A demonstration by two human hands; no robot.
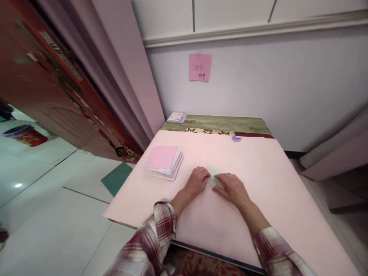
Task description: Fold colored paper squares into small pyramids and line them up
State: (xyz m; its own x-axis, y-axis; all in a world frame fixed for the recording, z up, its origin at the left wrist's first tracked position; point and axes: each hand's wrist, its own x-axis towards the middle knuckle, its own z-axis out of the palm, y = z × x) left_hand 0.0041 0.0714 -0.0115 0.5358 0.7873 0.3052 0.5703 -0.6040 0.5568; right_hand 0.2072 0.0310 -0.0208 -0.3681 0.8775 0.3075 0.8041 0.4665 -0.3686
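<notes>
Between my two hands, on the pink sheet covering the table, lies a small light green piece of paper point(213, 179). My left hand point(199, 179) has its fingers closed at the paper's left edge. On the other side, my right hand point(231, 187) has thumb and fingertips on the paper's right edge and lower corner. The fingertips partly hide the paper, so its folds are hard to make out. To the left of my left hand sits a stack of coloured paper squares point(162, 159), pink on top.
A small folded purple paper piece point(236, 138) lies at the sheet's far edge. A packet point(177, 117) rests on the table's back left corner. A pink note point(200, 68) hangs on the wall. Left of the table stand a curtain point(123, 57) and a red door point(57, 76).
</notes>
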